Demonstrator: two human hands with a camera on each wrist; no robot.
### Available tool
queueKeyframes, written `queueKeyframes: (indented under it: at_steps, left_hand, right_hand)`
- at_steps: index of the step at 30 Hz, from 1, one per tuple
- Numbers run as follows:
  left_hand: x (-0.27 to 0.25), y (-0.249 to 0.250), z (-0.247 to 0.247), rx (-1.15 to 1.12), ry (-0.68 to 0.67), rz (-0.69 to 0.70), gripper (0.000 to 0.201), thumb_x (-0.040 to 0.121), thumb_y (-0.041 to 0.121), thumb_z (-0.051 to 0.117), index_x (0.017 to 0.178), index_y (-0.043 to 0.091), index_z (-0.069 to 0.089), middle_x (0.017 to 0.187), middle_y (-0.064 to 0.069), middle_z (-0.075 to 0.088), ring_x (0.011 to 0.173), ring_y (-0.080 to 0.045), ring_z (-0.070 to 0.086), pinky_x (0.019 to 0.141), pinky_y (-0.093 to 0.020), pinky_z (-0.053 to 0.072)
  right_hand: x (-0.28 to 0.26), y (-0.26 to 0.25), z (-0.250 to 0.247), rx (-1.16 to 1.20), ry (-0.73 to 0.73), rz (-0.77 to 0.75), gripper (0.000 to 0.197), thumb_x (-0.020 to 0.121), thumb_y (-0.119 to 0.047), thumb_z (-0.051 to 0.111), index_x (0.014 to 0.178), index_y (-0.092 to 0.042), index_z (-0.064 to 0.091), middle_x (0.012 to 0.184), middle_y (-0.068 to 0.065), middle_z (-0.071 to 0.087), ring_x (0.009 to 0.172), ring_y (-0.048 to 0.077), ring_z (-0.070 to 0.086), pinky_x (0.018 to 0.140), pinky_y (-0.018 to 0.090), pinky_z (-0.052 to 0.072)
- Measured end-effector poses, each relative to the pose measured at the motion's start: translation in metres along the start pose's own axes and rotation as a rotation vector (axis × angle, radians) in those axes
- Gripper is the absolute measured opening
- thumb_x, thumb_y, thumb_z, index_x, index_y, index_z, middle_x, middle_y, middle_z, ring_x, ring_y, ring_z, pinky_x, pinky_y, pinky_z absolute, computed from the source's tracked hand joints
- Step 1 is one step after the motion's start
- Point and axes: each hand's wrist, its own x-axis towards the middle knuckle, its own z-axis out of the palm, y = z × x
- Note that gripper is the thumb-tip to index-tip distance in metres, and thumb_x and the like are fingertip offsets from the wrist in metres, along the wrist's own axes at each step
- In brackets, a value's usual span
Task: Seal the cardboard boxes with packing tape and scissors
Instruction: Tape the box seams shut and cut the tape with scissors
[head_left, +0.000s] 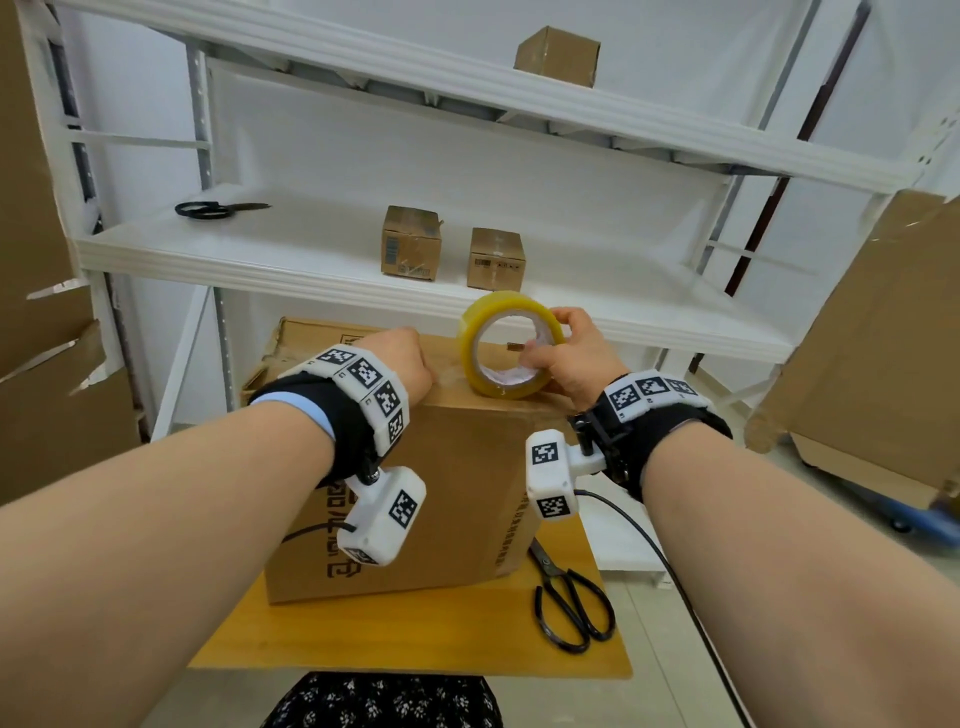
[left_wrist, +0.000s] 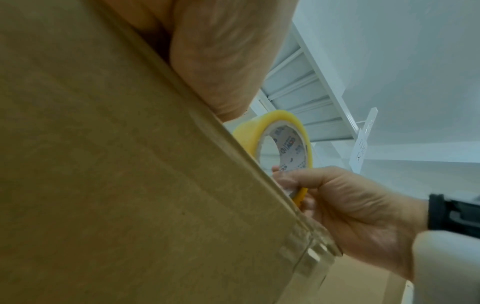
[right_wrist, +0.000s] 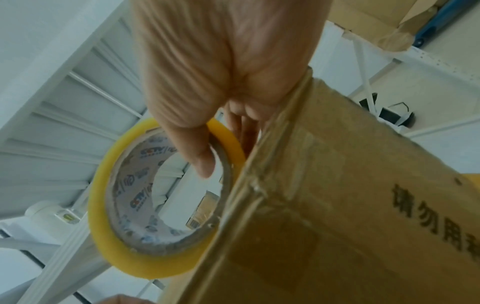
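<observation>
While the left hand (head_left: 402, 358) presses down on the top of the large brown cardboard box (head_left: 415, 499) on the wooden counter (head_left: 415, 639), fingers hidden so grip unclear, the right hand (head_left: 569, 358) clamps the yellow packing tape roll (head_left: 511, 345) upright, likely to draw tape along the seam. Black scissors (head_left: 571, 603) wait beside the box for the cut.

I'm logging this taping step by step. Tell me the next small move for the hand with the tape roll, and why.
Probably draw the tape roll back toward the near edge of the big box. The right hand has it upright on the box top, and the left hand rests on the top beside it, seemingly anchoring the tape.
</observation>
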Motion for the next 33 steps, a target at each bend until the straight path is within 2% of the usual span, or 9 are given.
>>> queueKeyframes:
  at_steps: [2, 4, 10, 15, 20, 22, 26, 29, 33]
  left_hand:
    - [0.002, 0.008, -0.004, 0.018, -0.034, -0.009, 0.019, 0.093, 0.03, 0.056, 0.101, 0.015, 0.062, 0.091, -0.005, 0.067, 0.081, -0.023, 0.063, 0.068, -0.032, 0.049]
    - [0.004, 0.02, -0.009, -0.029, -0.047, 0.007, 0.018, 0.093, 0.028, 0.056, 0.098, 0.014, 0.064, 0.092, -0.007, 0.067, 0.083, -0.024, 0.063, 0.069, -0.033, 0.05]
    - [0.004, 0.03, 0.003, -0.07, -0.077, 0.011, 0.013, 0.091, 0.018, 0.053, 0.09, 0.012, 0.065, 0.079, -0.008, 0.064, 0.064, -0.021, 0.057, 0.059, -0.03, 0.045]
    - [0.002, 0.023, 0.003, -0.11, -0.081, 0.028, 0.015, 0.092, 0.019, 0.055, 0.099, 0.013, 0.066, 0.091, -0.008, 0.068, 0.079, -0.024, 0.062, 0.068, -0.031, 0.049]
    - [0.0, 0.017, 0.002, -0.148, -0.053, 0.043, 0.017, 0.09, 0.03, 0.064, 0.1, 0.016, 0.063, 0.097, -0.005, 0.067, 0.088, -0.023, 0.062, 0.073, -0.032, 0.048]
    - [-0.001, 0.02, 0.003, -0.081, -0.06, 0.038, 0.02, 0.092, 0.032, 0.06, 0.102, 0.014, 0.063, 0.097, -0.006, 0.067, 0.086, -0.023, 0.062, 0.069, -0.031, 0.047]
    - [-0.009, 0.033, 0.001, 0.095, -0.091, 0.092, 0.04, 0.092, 0.053, 0.054, 0.099, 0.014, 0.056, 0.087, -0.002, 0.063, 0.077, -0.021, 0.061, 0.063, -0.031, 0.046]
    - [-0.011, 0.038, 0.002, 0.321, -0.123, 0.246, 0.024, 0.098, 0.035, 0.052, 0.105, 0.014, 0.062, 0.09, 0.001, 0.065, 0.085, -0.023, 0.066, 0.074, -0.03, 0.054]
    - [-0.005, 0.033, 0.005, 0.347, -0.117, 0.287, 0.02, 0.096, 0.035, 0.052, 0.109, 0.023, 0.062, 0.09, 0.001, 0.067, 0.082, -0.021, 0.065, 0.078, -0.036, 0.057]
  right_hand:
    - [-0.001, 0.004, 0.001, -0.06, -0.052, 0.034, 0.058, 0.058, -0.026, 0.086, 0.108, -0.029, 0.057, 0.105, 0.008, 0.068, 0.098, 0.028, 0.068, 0.09, 0.05, 0.057]
    - [0.0, 0.004, 0.002, -0.07, -0.072, 0.025, 0.059, 0.051, -0.03, 0.086, 0.104, -0.027, 0.061, 0.102, 0.009, 0.07, 0.098, 0.029, 0.069, 0.091, 0.05, 0.056]
    - [-0.004, 0.007, 0.001, -0.096, -0.083, -0.044, 0.039, 0.074, -0.021, 0.083, 0.103, -0.035, 0.063, 0.105, 0.006, 0.069, 0.095, 0.025, 0.07, 0.089, 0.045, 0.058]
    - [0.0, 0.002, 0.0, -0.141, -0.015, -0.093, 0.029, 0.084, -0.014, 0.075, 0.101, -0.033, 0.062, 0.105, 0.005, 0.068, 0.098, 0.024, 0.068, 0.09, 0.045, 0.058]
    - [0.007, 0.001, -0.007, -0.151, 0.116, -0.003, 0.035, 0.086, -0.001, 0.068, 0.103, -0.03, 0.059, 0.103, 0.004, 0.066, 0.102, 0.028, 0.065, 0.087, 0.049, 0.058]
    - [0.006, 0.002, -0.004, -0.135, 0.129, 0.023, 0.038, 0.086, -0.001, 0.067, 0.106, -0.031, 0.057, 0.104, 0.004, 0.065, 0.103, 0.03, 0.065, 0.085, 0.051, 0.059]
    - [0.006, 0.005, -0.004, -0.087, 0.124, 0.079, 0.036, 0.084, -0.008, 0.071, 0.111, -0.025, 0.055, 0.105, 0.006, 0.065, 0.1, 0.03, 0.067, 0.082, 0.05, 0.06]
    - [0.004, 0.011, -0.002, -0.185, 0.079, 0.07, 0.035, 0.076, -0.015, 0.077, 0.108, -0.018, 0.061, 0.098, 0.008, 0.071, 0.089, 0.025, 0.07, 0.083, 0.046, 0.06]
    - [0.002, 0.006, 0.001, -0.232, 0.055, 0.07, 0.048, 0.069, -0.027, 0.081, 0.111, -0.017, 0.059, 0.097, 0.008, 0.071, 0.089, 0.027, 0.071, 0.082, 0.045, 0.06]
